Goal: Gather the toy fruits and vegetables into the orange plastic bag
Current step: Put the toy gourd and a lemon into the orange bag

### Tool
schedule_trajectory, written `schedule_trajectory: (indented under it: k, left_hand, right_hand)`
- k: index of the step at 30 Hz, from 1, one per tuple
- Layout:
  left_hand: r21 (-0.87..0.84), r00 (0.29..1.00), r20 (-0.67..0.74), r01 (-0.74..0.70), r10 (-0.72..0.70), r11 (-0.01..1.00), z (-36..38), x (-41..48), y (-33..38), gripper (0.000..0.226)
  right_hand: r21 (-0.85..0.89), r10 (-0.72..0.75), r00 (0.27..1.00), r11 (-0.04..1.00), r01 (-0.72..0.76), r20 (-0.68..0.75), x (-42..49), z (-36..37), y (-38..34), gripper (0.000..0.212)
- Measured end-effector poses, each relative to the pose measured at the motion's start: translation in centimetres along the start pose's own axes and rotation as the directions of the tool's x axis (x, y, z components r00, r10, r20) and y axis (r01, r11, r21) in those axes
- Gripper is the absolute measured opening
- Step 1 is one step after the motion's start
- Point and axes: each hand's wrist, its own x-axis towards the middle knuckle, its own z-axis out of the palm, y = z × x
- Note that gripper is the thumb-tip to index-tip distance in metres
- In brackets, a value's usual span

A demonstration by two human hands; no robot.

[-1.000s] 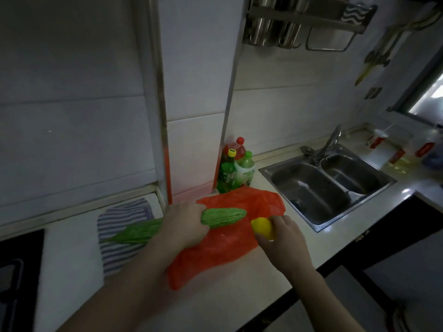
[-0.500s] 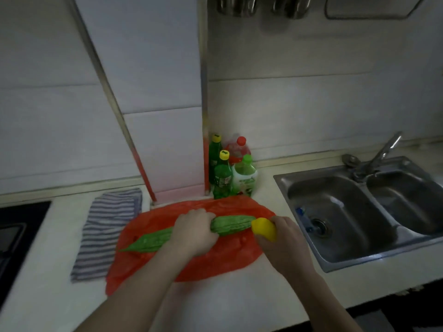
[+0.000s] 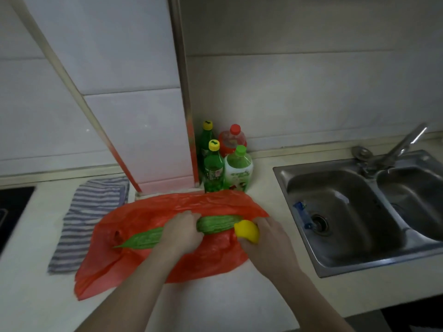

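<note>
Left hand (image 3: 182, 232) grips gourd (image 3: 217, 224), right hand (image 3: 271, 245) lemon (image 3: 247, 231), over bag (image 3: 148, 212) near sink (image 3: 347, 236).

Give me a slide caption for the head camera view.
Left hand grips a toy bitter gourd, right hand a yellow lemon, over the orange bag.

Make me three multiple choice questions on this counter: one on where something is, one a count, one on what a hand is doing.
1. Where does the striped cloth lie from the orange bag? A left of it, B right of it, C inside it.
2. How many bottles stand behind the bag? A two, B four, C six.
3. What is the right hand doing? A lying flat, empty, B holding the yellow lemon, C curled in an empty fist.
Answers: 1 A, the cloth lies past the bag's left edge; 2 B, four caps show; 3 B, its fingers curl round the lemon, while the left hand grips the green gourd.
</note>
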Motion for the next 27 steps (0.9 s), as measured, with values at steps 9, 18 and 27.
schedule_trajectory:
  k: [9, 18, 27]
  left_hand:
    - [0.025, 1.0, -0.004, 0.018, -0.018, 1.0, 0.2, 2.6, -4.2, 0.046]
    - [0.042, 0.993, -0.074, -0.088, 0.091, 0.995, 0.7, 6.0, -5.4, 0.057]
    - [0.11, 0.984, -0.05, -0.163, 0.169, 0.98, 2.3, 8.7, -5.2, 0.058]
  right_hand:
    - [-0.036, 0.015, 0.991, 0.999, -0.011, 0.134, 1.5, 5.2, -1.8, 0.047]
    - [-0.044, 0.179, 0.978, 0.984, -0.175, 0.111, 5.1, 9.2, -2.8, 0.043]
    - [-0.008, 0.377, 0.924, 0.926, -0.377, 0.068, 7.4, 10.7, -0.9, 0.045]
